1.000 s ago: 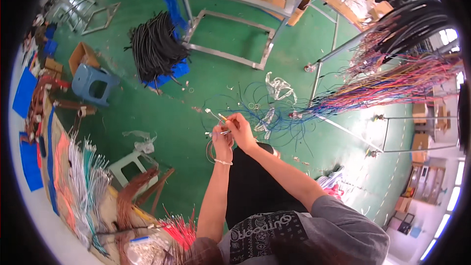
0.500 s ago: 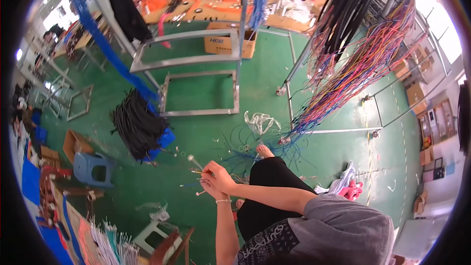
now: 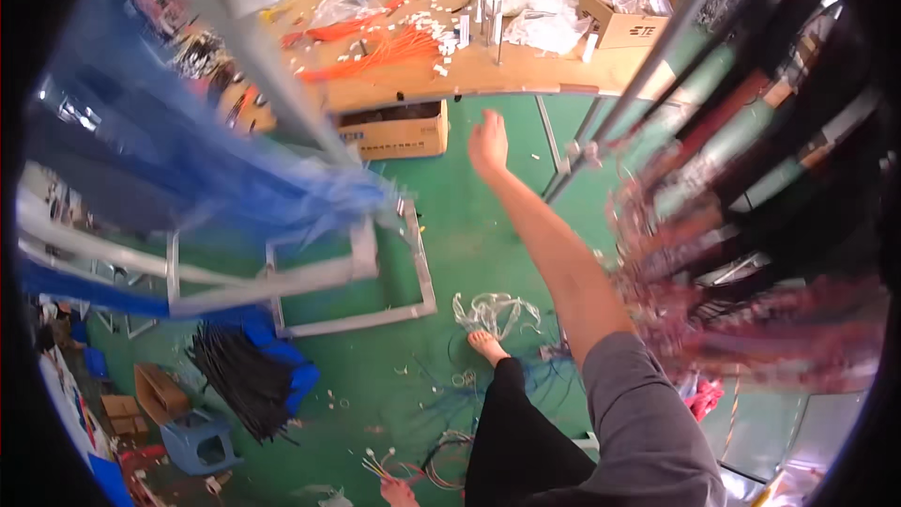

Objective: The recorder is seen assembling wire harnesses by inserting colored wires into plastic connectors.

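At the bottom edge, my left hand (image 3: 398, 492) is closed round a small bundle of thin coloured wires (image 3: 379, 466) with light-coloured ends. Most of this hand lies outside the view. My right arm stretches far forward over the green floor, and my right hand (image 3: 488, 143) is in the air just short of the work table (image 3: 526, 75). Its fingers point ahead with nothing visible in them. Orange wires (image 3: 375, 52) and small white connectors (image 3: 439, 35) are spread over the tabletop beyond it.
An open cardboard box (image 3: 626, 28) stands on the table, another box (image 3: 404, 136) below it. Blurred blue wires (image 3: 216, 141) hang on the left, dark and reddish cables (image 3: 741, 197) on the right. A metal frame (image 3: 424, 272), black tubing (image 3: 239, 376) and a blue stool (image 3: 202, 439) stand left.
My hands were together over the floor; now the right one has reached forward to the table, while the left stays low with the wires. My view has moved closer to the table.
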`<state>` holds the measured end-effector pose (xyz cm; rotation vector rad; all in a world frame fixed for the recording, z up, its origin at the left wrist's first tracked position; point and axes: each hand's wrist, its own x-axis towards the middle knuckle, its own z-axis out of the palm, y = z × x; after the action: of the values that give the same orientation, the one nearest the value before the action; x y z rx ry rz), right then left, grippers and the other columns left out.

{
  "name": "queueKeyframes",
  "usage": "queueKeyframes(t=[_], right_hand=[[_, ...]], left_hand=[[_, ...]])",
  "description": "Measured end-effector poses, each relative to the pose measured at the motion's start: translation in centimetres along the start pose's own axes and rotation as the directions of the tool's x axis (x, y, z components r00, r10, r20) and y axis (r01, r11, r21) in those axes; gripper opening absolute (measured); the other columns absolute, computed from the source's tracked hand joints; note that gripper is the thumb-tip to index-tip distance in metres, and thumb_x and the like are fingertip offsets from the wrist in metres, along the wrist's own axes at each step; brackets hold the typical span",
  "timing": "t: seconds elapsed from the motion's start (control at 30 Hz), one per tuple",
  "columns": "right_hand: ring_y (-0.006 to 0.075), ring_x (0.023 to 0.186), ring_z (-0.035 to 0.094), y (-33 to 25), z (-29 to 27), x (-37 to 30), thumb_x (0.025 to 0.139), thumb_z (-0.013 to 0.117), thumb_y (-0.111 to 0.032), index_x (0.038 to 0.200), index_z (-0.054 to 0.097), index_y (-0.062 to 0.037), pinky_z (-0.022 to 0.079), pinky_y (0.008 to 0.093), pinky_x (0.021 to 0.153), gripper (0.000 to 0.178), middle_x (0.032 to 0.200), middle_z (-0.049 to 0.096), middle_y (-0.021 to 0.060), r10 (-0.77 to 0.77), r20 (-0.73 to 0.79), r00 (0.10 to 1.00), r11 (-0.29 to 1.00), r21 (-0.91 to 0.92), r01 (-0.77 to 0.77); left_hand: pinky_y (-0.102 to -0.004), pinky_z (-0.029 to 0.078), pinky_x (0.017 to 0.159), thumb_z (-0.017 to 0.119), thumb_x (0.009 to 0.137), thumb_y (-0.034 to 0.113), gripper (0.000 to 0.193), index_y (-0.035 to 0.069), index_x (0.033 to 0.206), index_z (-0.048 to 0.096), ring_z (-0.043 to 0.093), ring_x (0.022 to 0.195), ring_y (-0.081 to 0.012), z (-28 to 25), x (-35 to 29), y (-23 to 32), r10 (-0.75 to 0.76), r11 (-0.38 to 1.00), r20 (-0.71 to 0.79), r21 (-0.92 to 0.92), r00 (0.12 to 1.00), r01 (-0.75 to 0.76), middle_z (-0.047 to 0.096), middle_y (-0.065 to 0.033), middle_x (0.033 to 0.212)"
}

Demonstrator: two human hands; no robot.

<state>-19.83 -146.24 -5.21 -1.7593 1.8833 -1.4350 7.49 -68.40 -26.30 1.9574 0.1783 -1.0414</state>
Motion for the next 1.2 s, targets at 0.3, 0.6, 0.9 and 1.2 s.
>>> queueKeyframes(t=[0.3, 0.6, 0.9, 1.2], right_hand=[[0.0383, 0.106, 0.053, 5.1, 14.5, 23.2, 0.082, 0.043, -0.002, 0.119, 0.047, -0.0067, 0.044, 0.0459, 0.089, 0.038, 0.115, 0.054, 0.0206, 0.230, -0.063, 0.971, 0.973, 0.048, -0.227], [0.0353, 0.087, 0.062, 3.3, 16.0, 21.9, 0.084, 0.050, -0.015, 0.121, 0.048, -0.0204, 0.050, 0.0480, 0.066, 0.038, 0.105, 0.059, 0.0158, 0.143, -0.205, 0.968, 0.969, -0.168, -0.178], [0.0351, 0.086, 0.065, 5.5, 16.9, 27.0, 0.086, 0.048, -0.016, 0.090, 0.062, -0.0035, 0.052, 0.0445, 0.072, 0.019, 0.089, 0.066, 0.0195, 0.155, 0.203, 0.967, 0.877, -0.479, -0.040], [0.0385, 0.072, 0.064, 3.3, 14.3, 22.6, 0.085, 0.050, -0.023, 0.099, 0.046, -0.0030, 0.050, 0.0473, 0.065, 0.025, 0.074, 0.065, 0.0184, 0.206, -0.025, 0.978, 0.931, -0.303, -0.203]], left_hand=[[-0.0329, 0.045, 0.045, 0.047, 0.089, 0.025, 0.024, 0.015, 0.110, 0.054, 0.053, 0.055, -0.0172, 14.3, 9.3, 9.2, 0.185, 0.900, -0.006, 0.402, 0.983, -0.167, 0.057, -0.0041, 0.069], [-0.0363, 0.045, 0.053, 0.047, 0.089, 0.024, 0.025, 0.012, 0.109, 0.054, 0.054, 0.062, -0.0214, 20.5, 8.4, 10.9, 0.254, 0.760, -0.024, 0.623, 0.967, -0.184, 0.058, -0.0073, 0.075], [-0.0396, 0.046, 0.060, 0.046, 0.088, 0.022, 0.025, 0.009, 0.109, 0.054, 0.055, 0.069, -0.0256, 21.8, 8.2, 8.7, 0.283, 0.556, 0.039, 0.807, 0.958, -0.197, 0.058, -0.0105, 0.080], [-0.0429, 0.047, 0.068, 0.045, 0.088, 0.021, 0.026, 0.006, 0.108, 0.054, 0.056, 0.076, -0.0298, 19.4, 8.5, 8.0, 0.313, 0.262, 0.155, 0.934, 0.937, -0.242, 0.059, -0.0137, 0.085]])
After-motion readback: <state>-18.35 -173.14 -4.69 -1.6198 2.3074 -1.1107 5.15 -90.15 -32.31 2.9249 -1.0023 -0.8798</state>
